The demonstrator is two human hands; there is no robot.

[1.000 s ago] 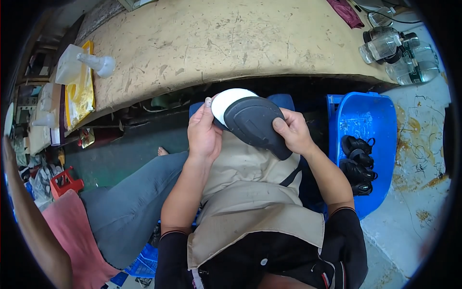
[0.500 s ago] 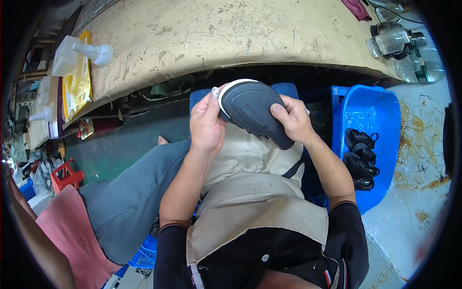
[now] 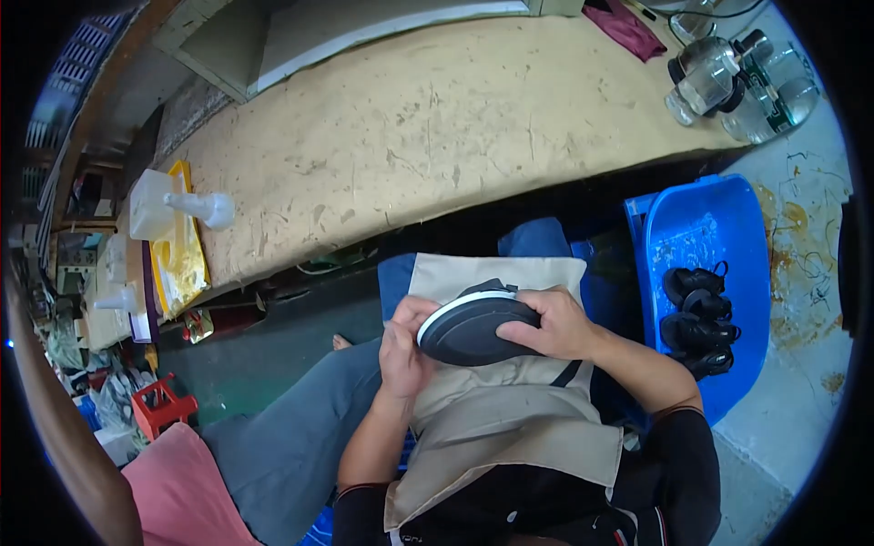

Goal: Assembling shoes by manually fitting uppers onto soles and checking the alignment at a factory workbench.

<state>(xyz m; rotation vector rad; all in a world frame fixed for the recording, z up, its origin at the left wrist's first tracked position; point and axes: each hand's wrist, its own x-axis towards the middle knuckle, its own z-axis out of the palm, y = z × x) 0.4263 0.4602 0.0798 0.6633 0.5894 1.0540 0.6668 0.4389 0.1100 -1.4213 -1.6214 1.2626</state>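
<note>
A black shoe (image 3: 473,338) with a white band along its edge is held over my lap, its dark sole tilted up. My right hand (image 3: 557,326) grips its right end, the thumb pressed on the sole and the other fingers behind. At the left end my left hand (image 3: 405,350) is closed against the white edge, fingers curled. Whether a small thing is pinched in those fingers cannot be made out. Beneath the shoe lies my beige apron (image 3: 496,269).
A worn tan worktable (image 3: 391,155) spans the front, with a white nozzle bottle (image 3: 208,209) at left and clear bottles (image 3: 706,82) at right. Several black shoes (image 3: 696,318) sit in a blue tub (image 3: 651,264) on my right. A person in pink (image 3: 187,487) sits close on my left.
The shoe has come down toward my lap and turned, its sole now flatter to view. My left thumb has left its upright place on the rim, and the fingers have curled. The view has shifted.
</note>
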